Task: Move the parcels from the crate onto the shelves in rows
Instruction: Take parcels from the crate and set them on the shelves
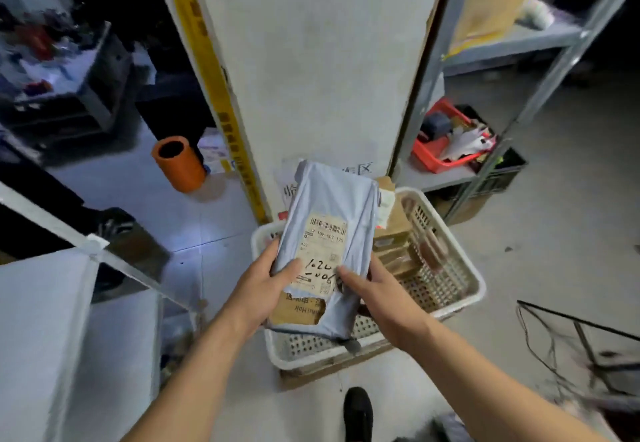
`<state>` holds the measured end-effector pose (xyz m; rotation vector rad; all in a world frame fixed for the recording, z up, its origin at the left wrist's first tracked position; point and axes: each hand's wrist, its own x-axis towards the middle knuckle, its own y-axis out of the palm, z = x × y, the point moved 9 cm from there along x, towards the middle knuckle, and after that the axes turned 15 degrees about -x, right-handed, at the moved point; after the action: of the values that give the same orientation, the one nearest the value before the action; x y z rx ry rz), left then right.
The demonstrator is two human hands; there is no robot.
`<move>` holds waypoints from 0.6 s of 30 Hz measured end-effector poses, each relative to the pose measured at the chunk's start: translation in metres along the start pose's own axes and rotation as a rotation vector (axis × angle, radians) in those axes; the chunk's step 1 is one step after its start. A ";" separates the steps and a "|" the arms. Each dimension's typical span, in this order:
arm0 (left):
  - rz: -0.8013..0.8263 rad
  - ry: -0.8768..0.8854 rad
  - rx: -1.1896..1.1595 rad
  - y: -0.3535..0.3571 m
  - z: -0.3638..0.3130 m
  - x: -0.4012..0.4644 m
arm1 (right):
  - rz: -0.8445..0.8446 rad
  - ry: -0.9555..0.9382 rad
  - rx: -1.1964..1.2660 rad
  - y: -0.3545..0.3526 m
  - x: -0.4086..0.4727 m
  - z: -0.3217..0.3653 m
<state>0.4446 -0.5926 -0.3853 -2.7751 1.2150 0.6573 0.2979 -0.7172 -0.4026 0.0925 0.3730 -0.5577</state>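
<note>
Hands (318, 289) gripping crinkled, seemingly torn parcel (329, 220)

Pillar (322, 71) between shelves (519, 40)

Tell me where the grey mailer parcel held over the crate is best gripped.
Probably at its lower long edges, one hand from each side, as the left hand and right hand grip it now. The grey mailer parcel is long, flat and soft; its torn lower end exposes cardboard, so keep the fingers above the tear.

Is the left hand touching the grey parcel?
Touching. Head view: left hand grips the grey parcel, thumb on its label.
</note>
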 end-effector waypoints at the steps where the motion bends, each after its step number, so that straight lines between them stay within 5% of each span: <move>1: 0.041 -0.033 0.018 0.016 0.008 0.017 | -0.055 0.018 0.028 -0.017 0.003 -0.013; 12: 0.569 -0.183 0.444 0.146 0.097 0.146 | -0.675 0.231 0.316 -0.091 0.008 -0.153; 18: 0.702 -0.121 0.761 0.154 0.178 0.199 | -0.894 0.378 0.472 -0.080 0.045 -0.215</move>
<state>0.3902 -0.8007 -0.6062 -1.6629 1.9049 0.2667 0.2218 -0.7678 -0.6179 0.5054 0.6466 -1.5199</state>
